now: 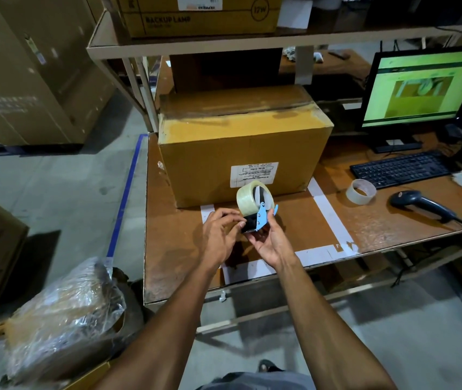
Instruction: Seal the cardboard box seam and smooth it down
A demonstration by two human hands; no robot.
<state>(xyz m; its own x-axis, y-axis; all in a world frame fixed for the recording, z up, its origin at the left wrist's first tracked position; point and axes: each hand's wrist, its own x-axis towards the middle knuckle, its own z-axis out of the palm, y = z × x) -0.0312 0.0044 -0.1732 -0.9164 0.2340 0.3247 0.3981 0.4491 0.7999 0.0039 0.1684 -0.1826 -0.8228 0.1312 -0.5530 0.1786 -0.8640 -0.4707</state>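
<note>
A brown work table point(184, 243) fills the middle of the view, marked with strips of white tape. A large cardboard box point(241, 147) sits on its far half, closed, with clear tape already shining along the seam across its top and a white label on its near side. To the right stand a lit monitor point(423, 85), a black keyboard point(400, 168), a handheld scanner point(423, 206) and a loose roll of clear tape point(361, 191). At the near left, on the floor, lies a bundle wrapped in clear plastic point(63, 316).

Just in front of the box, both hands hold a tape dispenser point(256, 209) above the table. The right hand point(270, 240) cradles its black and blue body from below, fingers curled around it. The left hand point(220, 235) pinches at the dispenser's near left end with curled fingertips.
</note>
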